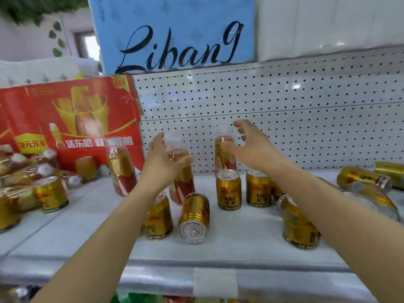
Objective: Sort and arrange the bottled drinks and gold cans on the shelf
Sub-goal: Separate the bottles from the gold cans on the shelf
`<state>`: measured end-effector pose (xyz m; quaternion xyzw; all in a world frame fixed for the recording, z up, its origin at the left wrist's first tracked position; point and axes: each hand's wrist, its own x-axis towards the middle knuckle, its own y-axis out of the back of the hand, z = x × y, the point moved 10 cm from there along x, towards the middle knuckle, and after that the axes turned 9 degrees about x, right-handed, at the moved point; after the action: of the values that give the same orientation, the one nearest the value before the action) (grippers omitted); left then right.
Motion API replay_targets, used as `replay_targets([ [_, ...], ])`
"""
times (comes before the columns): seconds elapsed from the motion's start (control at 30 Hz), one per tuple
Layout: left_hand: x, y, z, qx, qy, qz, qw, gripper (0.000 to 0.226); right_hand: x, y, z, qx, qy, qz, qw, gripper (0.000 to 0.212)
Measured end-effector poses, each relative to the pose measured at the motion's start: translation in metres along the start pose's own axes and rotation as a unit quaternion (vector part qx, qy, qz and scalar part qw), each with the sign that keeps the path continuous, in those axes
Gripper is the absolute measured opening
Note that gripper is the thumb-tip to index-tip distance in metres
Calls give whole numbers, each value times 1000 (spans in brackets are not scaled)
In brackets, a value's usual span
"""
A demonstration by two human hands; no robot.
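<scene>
Left hand [161, 162]: fingers spread, holding nothing, just before a clear plastic bottle [182, 171] of amber drink. Right hand [251, 147]: spread, empty, beside a second bottle [223, 156]. Gold metal cans [228, 189] stand or lie on the white shelf [229, 254].

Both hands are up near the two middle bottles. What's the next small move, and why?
Probably close the left hand on the bottle it is touching. The right hand hovers open by the rear bottle, gripping nothing. Then stand both at the pegboard, behind the upright gold cans.
</scene>
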<state>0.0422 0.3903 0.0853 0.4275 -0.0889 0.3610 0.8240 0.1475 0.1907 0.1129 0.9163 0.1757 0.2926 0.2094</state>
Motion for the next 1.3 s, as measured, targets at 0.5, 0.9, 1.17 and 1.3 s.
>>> replay_targets([
  [0.5, 73, -46, -42, 2, -63, -148, 987, 59, 113, -74, 117, 66, -185, 45, 979, 72],
  [0.9, 75, -45, -39, 11, -69, -119, 990, 60, 100, -64, 82, 14, -114, 63, 991, 65],
  [1.17, 61, 0, 6, -46, -107, -54, 992, 60, 71, -33, 7, 51, -7, 100, 994, 68],
  [1.3, 44, 39, 24, -76, -108, -4, 991, 61, 46, -10, -31, 92, 36, 118, 988, 62],
])
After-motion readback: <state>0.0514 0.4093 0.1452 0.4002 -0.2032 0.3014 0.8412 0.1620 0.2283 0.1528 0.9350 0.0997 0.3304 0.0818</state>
